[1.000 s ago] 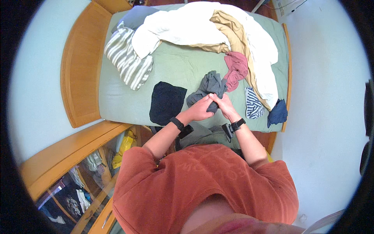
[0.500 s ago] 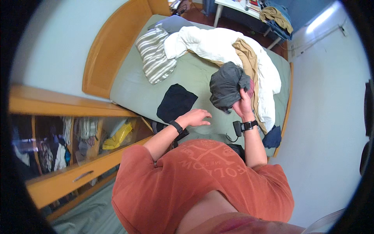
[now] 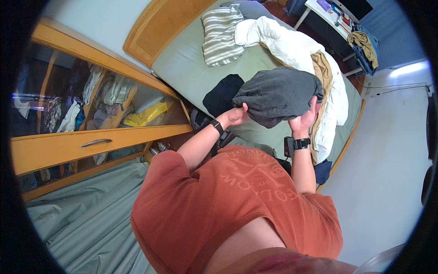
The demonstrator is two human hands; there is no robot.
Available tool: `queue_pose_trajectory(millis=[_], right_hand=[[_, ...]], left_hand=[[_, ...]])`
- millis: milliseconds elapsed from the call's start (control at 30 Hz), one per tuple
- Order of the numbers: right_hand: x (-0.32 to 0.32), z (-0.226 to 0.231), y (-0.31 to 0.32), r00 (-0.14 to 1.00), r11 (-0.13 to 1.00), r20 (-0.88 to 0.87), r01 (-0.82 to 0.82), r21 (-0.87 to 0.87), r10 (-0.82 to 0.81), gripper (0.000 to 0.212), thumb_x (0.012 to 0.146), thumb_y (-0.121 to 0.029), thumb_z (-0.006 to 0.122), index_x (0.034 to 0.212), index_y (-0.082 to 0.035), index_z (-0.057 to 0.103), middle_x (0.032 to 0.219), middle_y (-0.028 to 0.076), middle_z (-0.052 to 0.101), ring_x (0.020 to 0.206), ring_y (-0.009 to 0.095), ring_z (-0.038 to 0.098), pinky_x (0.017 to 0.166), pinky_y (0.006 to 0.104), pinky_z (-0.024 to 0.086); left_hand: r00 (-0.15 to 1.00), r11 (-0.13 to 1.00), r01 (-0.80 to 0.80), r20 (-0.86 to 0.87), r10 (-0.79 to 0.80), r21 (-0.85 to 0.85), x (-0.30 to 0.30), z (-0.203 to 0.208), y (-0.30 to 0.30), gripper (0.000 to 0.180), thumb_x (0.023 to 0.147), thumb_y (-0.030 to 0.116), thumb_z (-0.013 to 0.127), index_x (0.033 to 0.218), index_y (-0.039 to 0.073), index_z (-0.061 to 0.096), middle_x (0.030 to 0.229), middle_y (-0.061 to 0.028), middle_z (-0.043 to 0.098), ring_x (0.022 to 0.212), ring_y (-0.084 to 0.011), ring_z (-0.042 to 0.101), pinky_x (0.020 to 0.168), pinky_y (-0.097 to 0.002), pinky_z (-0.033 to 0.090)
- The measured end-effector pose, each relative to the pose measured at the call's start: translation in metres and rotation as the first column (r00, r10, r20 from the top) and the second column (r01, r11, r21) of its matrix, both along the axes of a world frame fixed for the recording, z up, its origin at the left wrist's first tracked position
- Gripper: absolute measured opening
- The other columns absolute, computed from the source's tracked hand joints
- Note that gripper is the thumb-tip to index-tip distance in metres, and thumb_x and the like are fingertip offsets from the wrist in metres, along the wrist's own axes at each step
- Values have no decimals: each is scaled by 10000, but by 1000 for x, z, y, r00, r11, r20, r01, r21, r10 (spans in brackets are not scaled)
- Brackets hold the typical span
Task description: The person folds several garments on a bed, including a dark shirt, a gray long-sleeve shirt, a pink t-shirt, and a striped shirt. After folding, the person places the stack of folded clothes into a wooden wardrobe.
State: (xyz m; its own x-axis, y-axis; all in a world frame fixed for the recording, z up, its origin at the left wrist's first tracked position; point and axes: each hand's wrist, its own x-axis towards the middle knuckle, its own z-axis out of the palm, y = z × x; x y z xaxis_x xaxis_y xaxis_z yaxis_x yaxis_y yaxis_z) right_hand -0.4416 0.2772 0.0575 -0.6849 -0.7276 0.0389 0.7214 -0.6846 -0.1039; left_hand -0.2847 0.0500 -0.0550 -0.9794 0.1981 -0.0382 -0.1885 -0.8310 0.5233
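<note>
A dark grey bundled garment (image 3: 278,96) is held between my two hands above the bed. My left hand (image 3: 235,116) pinches its left edge with thumb and fingers. At its right side my right hand (image 3: 306,119) grips the cloth from below, and some fingers are hidden behind it. A black folded cloth (image 3: 218,98) lies on the green bed sheet (image 3: 185,59), just beyond my left hand and partly covered by the bundle. Black bands circle both my wrists; the right one carries a small black box.
A striped pillow (image 3: 222,36) lies at the bed's far left, beside a white duvet (image 3: 273,39) with a tan lining. Dark blue cloth (image 3: 323,172) sits by the right bed edge. A glass-fronted wooden cabinet (image 3: 59,148) stands left; a white desk (image 3: 319,11) is at the back.
My left hand has reached the grey garment and taken hold of its left edge. The garment appears wider and is now between both hands. The view has turned, showing more of the cabinet.
</note>
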Motion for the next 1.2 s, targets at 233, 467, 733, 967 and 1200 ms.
queue_pose_trajectory(millis=[233,467,733,967,1200], right_hand=[[18,-38,-14,997,950,74,-35,310,13,631,1110,-494,464,1550,-41,463,1609,125,487,1483,332,445,1270,515,284],[36,-132,-29,938,647,346,-282,708,30,559,1128,-478,426,1475,-51,524,1494,129,596,1368,325,571,1151,540,464],[53,-229,-64,930,314,343,-366,876,128,291,1130,-362,477,1253,-124,590,1274,106,682,1110,309,695,741,499,614],[31,-231,-143,941,365,210,-299,882,265,331,1095,-338,567,1351,-129,568,1242,65,691,1014,240,687,736,422,580],[-7,-284,-182,948,294,87,-181,939,307,302,1051,-231,638,1321,-112,575,1276,61,659,1115,245,615,913,513,525]], left_hand=[[960,979,-169,245,138,114,24,10,7,715,1004,359,721,1576,55,416,1611,-104,465,1465,-285,448,1258,-476,326],[707,981,-196,692,150,-13,72,-59,-13,321,1076,211,581,1296,-4,673,1269,-95,734,1138,-215,695,1040,-381,542],[588,983,-182,802,104,5,121,-108,-38,356,1077,240,578,1366,36,616,1291,-89,711,1175,-245,672,1051,-422,528],[521,849,-480,707,478,-221,112,-83,-97,304,960,88,672,1254,24,626,1239,-113,704,1126,-256,682,1008,-424,541],[584,802,-528,566,582,-280,86,-137,-128,458,971,73,654,1406,2,529,1382,-109,633,1224,-282,629,1064,-460,510]])
